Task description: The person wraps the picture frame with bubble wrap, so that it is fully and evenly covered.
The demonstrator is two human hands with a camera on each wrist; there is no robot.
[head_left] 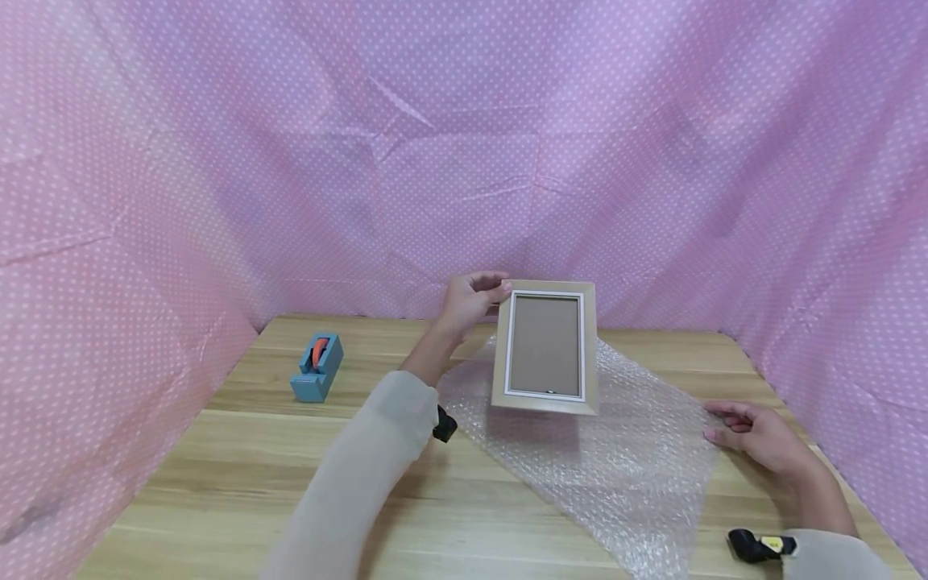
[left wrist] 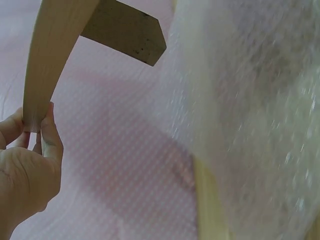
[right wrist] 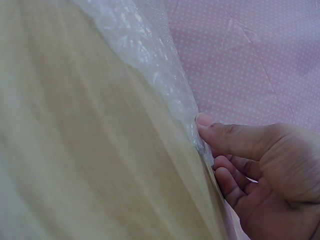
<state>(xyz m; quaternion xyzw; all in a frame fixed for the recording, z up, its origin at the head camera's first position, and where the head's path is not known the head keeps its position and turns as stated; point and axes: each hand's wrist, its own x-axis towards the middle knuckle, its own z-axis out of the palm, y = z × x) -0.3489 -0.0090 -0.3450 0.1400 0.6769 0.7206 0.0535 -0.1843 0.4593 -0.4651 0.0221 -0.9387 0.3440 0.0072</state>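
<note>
Holding the picture frame [head_left: 545, 346] in the air above the bubble wrap [head_left: 638, 475] with the left hand [head_left: 467, 306], closed in a pinch between thumb and fingers at the upper left corner. Turned face-on to the head camera, with a brown board inside a white inner border and a pale wooden edge (and, in the left wrist view, with a flat brown stand [left wrist: 127, 32] jutting out at the back). Pinching the bubble wrap at its right-hand corner with the right hand [head_left: 761, 439], with thumb on the edge and fingers curled close below. Spread across the wooden table [head_left: 290, 499], partly hidden behind the frame. Also showing a blue tape dispenser [head_left: 313, 388] with an orange roll [head_left: 319, 353], well apart on the left of the table. Surrounded at back and sides by pink cloth [head_left: 464, 177] with white dots.
</note>
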